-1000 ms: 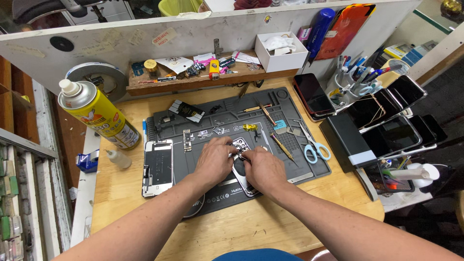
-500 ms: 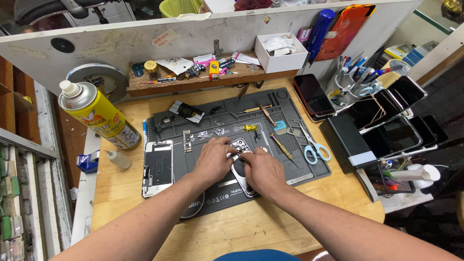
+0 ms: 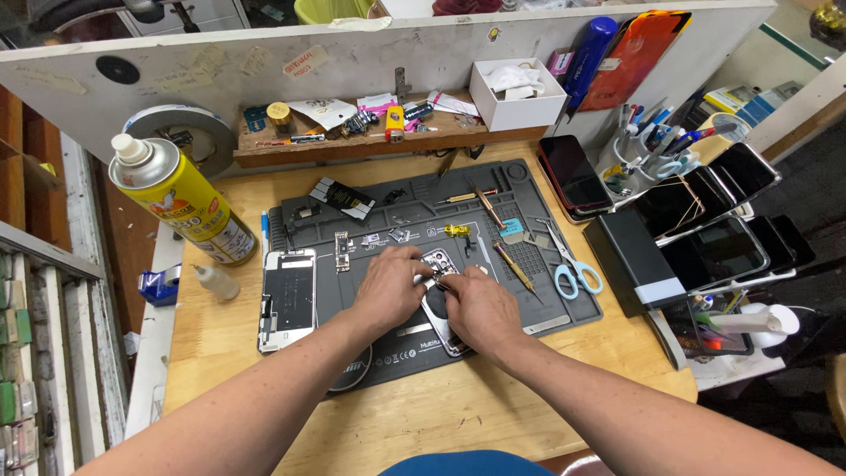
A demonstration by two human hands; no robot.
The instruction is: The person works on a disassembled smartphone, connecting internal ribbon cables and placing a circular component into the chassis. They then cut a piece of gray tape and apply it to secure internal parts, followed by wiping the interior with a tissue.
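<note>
Left hand: your left hand (image 3: pixel 388 286) lies palm down on the phone (image 3: pixel 438 291), fingers curled over its left edge, pinning it to the mat (image 3: pixel 414 216).
Right hand: your right hand (image 3: pixel 480 308) rests on the phone's lower half, fingertips pinched narrow at its upper part; what they pinch is too small to tell.
Phone: opened, back down, near the middle of the mat, mostly hidden under both hands; only its top end with the camera area and a strip of its lower edge show.
Mat: dark grey, laid across the wooden bench (image 3: pixel 423 414), with small parts scattered in its upper trays.
Screen: a detached screen (image 3: pixel 287 298) lies flat at the mat's left edge, just beside your left wrist.
Scissors: blue-handled scissors (image 3: pixel 573 269) sit on the mat's right side, well apart from your hands.
Tools: a screwdriver (image 3: pixel 514 267) lies just right of your right hand, and another tool (image 3: pixel 485 205) is further up.
Spray can: a yellow can (image 3: pixel 181 203) stands at the far left, with a small white bottle (image 3: pixel 214 281) just below it.
Right of bench: a red phone (image 3: pixel 575 174), a cup of pens (image 3: pixel 648 150) and a rack of dark screens (image 3: pixel 714 220).
Back: a shelf (image 3: pixel 352 137) with small bits and a white box (image 3: pixel 515 92).
</note>
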